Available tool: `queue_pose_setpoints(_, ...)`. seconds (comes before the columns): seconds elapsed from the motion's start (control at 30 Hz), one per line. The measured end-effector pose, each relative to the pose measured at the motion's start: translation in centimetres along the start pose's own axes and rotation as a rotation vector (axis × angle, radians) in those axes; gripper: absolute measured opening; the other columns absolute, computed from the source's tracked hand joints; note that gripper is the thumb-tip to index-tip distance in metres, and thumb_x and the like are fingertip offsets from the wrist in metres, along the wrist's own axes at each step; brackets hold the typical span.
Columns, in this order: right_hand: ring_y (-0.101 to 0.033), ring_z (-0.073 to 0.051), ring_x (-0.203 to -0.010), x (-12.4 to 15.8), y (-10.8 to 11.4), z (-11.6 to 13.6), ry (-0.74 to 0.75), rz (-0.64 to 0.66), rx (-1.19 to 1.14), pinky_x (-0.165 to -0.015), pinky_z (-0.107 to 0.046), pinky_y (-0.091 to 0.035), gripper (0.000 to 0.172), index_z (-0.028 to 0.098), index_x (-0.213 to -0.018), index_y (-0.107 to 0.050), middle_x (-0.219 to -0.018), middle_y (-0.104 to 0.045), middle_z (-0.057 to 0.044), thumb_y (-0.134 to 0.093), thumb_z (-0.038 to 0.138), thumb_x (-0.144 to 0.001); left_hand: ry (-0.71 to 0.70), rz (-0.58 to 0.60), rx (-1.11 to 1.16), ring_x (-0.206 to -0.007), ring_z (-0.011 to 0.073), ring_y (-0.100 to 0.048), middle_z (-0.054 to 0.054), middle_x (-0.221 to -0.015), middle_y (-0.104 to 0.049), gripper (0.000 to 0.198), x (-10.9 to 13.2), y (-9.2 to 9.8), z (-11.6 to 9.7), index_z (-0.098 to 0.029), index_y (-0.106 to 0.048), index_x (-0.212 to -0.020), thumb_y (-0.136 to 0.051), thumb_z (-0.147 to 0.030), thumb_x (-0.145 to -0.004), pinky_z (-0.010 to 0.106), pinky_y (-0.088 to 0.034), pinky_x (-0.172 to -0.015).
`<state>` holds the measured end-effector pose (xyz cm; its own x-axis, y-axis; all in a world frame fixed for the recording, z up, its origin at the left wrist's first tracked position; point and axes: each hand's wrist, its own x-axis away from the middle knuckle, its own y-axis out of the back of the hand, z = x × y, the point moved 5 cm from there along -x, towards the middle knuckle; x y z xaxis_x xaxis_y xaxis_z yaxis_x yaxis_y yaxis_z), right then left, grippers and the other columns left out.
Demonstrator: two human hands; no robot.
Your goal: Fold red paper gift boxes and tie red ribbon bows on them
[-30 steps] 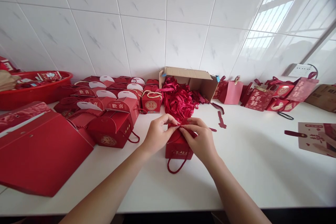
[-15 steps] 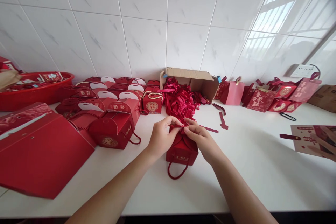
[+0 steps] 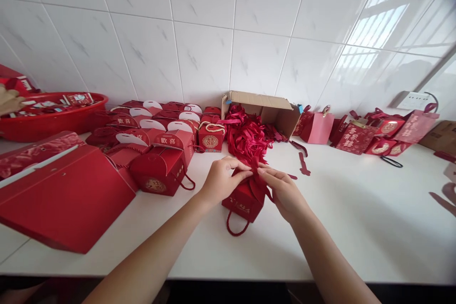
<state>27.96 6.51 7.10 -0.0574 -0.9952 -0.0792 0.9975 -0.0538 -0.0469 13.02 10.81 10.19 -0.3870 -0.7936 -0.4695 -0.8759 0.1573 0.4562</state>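
Note:
A small red gift box [image 3: 242, 202] with gold print and a red rope handle [image 3: 238, 228] stands on the white table before me. At its top is a red ribbon [image 3: 255, 165]. My left hand [image 3: 225, 178] pinches the ribbon from the left, thumb and fingers together. From the right, my right hand [image 3: 281, 187] pinches it too, and a ribbon end hangs below that hand's fingers. The fingertips partly hide where the ribbon sits on the box top. Just behind the box lies a heap of red ribbons [image 3: 247, 140], spilling from an open cardboard box [image 3: 261, 99].
Several red gift boxes [image 3: 156, 171] crowd the left, behind a large red box [image 3: 67, 194]. A red basin [image 3: 53, 121] of small packets stands far left, a hand near it. Red bags [image 3: 352, 137] stand back right. Blurred fingers show at the right edge.
The view has shifted slightly. The red gift box has turned a little between my hands, and a ribbon end now shows below my right hand. The printed card at right has moved mostly out of view.

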Motion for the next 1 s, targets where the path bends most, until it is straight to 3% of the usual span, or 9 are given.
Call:
queue_pose_setpoints(0.13,-0.059,-0.026,-0.109,0.9,1.2,0.5,0.06,0.058,0.268,-0.087,-0.039,-0.049,0.027,0.024,-0.098,-0.071,-0.115,-0.066,-0.007,-0.059,0.044,-0.084,0.042,0.149,0.083,-0.082,0.02,-0.066,0.003,-0.083,-0.073,0.012,-0.2,0.3,0.5,-0.021,-0.073,-0.076,-0.07,-0.032,-0.076,0.032,-0.05,-0.08)
queue_pose_setpoints(0.27,-0.062,-0.021,-0.084,2.1,1.9,2.5,0.276,0.025,0.687,-0.069,-0.034,-0.049,0.016,0.025,-0.093,-0.068,-0.095,-0.069,-0.005,-0.055,0.032,-0.087,0.022,0.288,0.105,-0.089,0.0205,-0.065,0.003,-0.089,-0.072,0.012,0.0,0.7,-0.1,-0.021,-0.071,-0.08,-0.065,-0.032,-0.079,0.033,-0.048,-0.087)
queue_pose_setpoints(0.37,-0.059,-0.018,-0.072,3.3,1.4,4.4,0.379,0.131,0.88,-0.062,-0.03,-0.047,0.013,0.026,-0.088,-0.067,-0.085,-0.068,-0.003,-0.054,0.028,-0.087,-0.007,0.354,0.103,-0.09,0.0209,-0.064,0.004,-0.091,-0.072,0.012,0.2,0.7,-0.5,-0.021,-0.069,-0.082,-0.063,-0.031,-0.08,0.033,-0.049,-0.087)
queue_pose_setpoints(0.47,-0.055,-0.015,-0.063,3.8,1.0,5.8,0.355,0.254,0.894,-0.058,-0.027,-0.046,0.012,0.027,-0.092,-0.065,-0.076,-0.066,0.0,-0.058,0.035,-0.086,-0.021,0.393,0.1,-0.09,0.0207,-0.064,0.004,-0.091,-0.071,0.012,0.2,0.6,-0.7,-0.02,-0.068,-0.083,-0.062,-0.03,-0.081,0.032,-0.049,-0.086)
queue_pose_setpoints(0.6,-0.056,-0.014,-0.061,2.0,1.0,6.6,0.319,0.218,0.846,-0.054,-0.026,-0.045,0.029,0.025,-0.106,-0.062,-0.081,-0.066,-0.003,-0.05,0.045,-0.09,-0.045,0.421,0.074,-0.088,0.0204,-0.064,0.004,-0.091,-0.071,0.011,-0.1,0.5,-1.1,-0.021,-0.068,-0.085,-0.061,-0.027,-0.08,0.031,-0.049,-0.084)
queue_pose_setpoints(0.67,-0.059,-0.015,-0.067,0.7,0.6,6.2,0.315,0.272,0.793,-0.058,-0.026,-0.047,0.026,0.023,-0.1,-0.064,-0.087,-0.067,-0.004,-0.05,0.042,-0.09,-0.053,0.432,0.047,-0.086,0.0201,-0.064,0.003,-0.089,-0.071,0.011,-0.2,0.5,-1.4,-0.021,-0.068,-0.085,-0.06,-0.025,-0.08,0.03,-0.049,-0.082)
queue_pose_setpoints(0.8,-0.055,-0.013,-0.062,-0.4,-0.1,5.2,0.289,0.419,0.667,-0.055,-0.025,-0.046,0.013,0.021,-0.085,-0.063,-0.073,-0.063,0.0,-0.055,0.031,-0.087,-0.053,0.434,-0.075,-0.084,0.0199,-0.063,0.002,-0.087,-0.069,0.01,-0.5,1.0,-2.0,-0.023,-0.069,-0.082,-0.06,-0.025,-0.078,0.03,-0.048,-0.079)
queue_pose_setpoints(0.9,-0.057,-0.014,-0.065,0.0,0.0,5.4,0.392,0.407,0.624,-0.059,-0.027,-0.048,0.011,0.022,-0.089,-0.063,-0.077,-0.064,0.0,-0.053,0.025,-0.087,-0.062,0.467,-0.176,-0.085,0.0201,-0.062,0.002,-0.091,-0.067,0.01,-0.8,1.6,-2.3,-0.025,-0.07,-0.083,-0.061,-0.026,-0.078,0.03,-0.047,-0.08)
queue_pose_setpoints(1.0,-0.06,-0.017,-0.077,0.9,-0.1,5.4,0.564,0.43,0.702,-0.068,-0.03,-0.051,0.025,0.026,-0.104,-0.067,-0.089,-0.066,-0.003,-0.048,0.019,-0.09,-0.081,0.525,-0.228,-0.086,0.0198,-0.062,0.002,-0.092,-0.067,0.011,-1.2,2.2,-2.4,-0.027,-0.071,-0.084,-0.061,-0.027,-0.079,0.029,-0.047,-0.078)
